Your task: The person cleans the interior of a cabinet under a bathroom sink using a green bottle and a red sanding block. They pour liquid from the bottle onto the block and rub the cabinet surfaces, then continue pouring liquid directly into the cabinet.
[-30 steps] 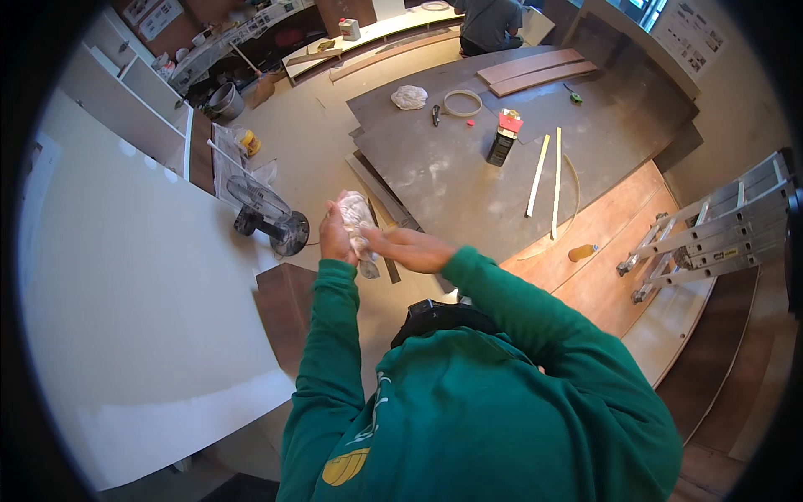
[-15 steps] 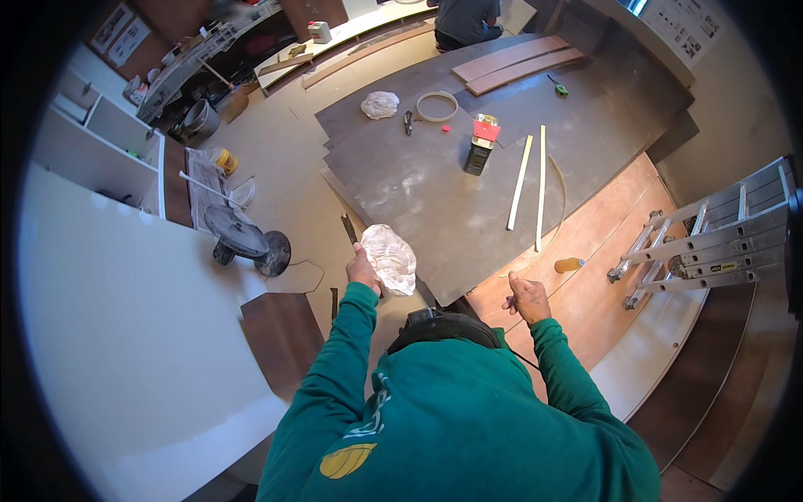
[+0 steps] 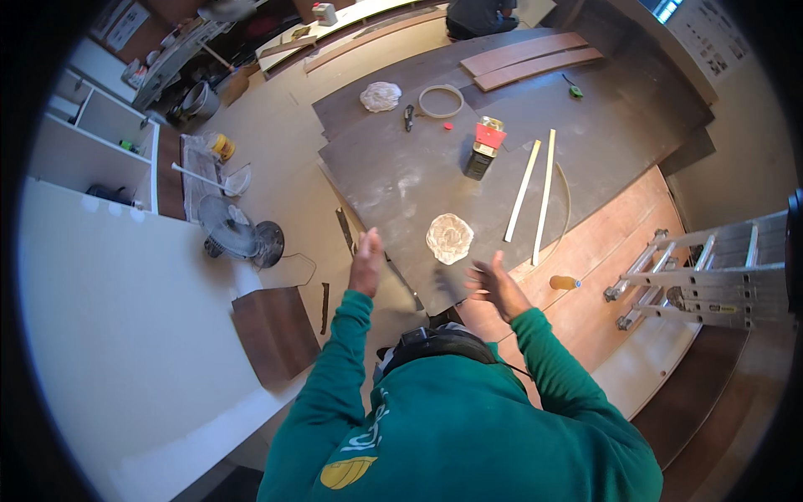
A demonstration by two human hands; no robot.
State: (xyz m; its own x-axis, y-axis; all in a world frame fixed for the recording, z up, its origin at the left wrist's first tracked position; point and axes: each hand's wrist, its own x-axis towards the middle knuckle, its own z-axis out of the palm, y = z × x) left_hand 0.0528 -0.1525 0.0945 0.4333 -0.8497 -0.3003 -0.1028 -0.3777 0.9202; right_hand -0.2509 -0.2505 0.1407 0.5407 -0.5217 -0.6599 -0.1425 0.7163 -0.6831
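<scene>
left hand (image 3: 366, 263) fingers extended, clamped on nothing, by near-left edge of dark sheet (image 3: 381, 180). right hand (image 3: 500, 291) also empty, fingers spread, thumb apart, near sheet's near edge. hands well apart. orange bottle (image 3: 565, 283) right of right hand. crumpled pale cloth (image 3: 450, 238) lies on sheet, between and beyond hands, touching neither. farther: two pale strips (image 3: 523, 191); red-and-black can (image 3: 484, 149); pale ring (image 3: 443, 115); white bundle (image 3: 381, 96); reddish planks (image 3: 524, 53).
</scene>
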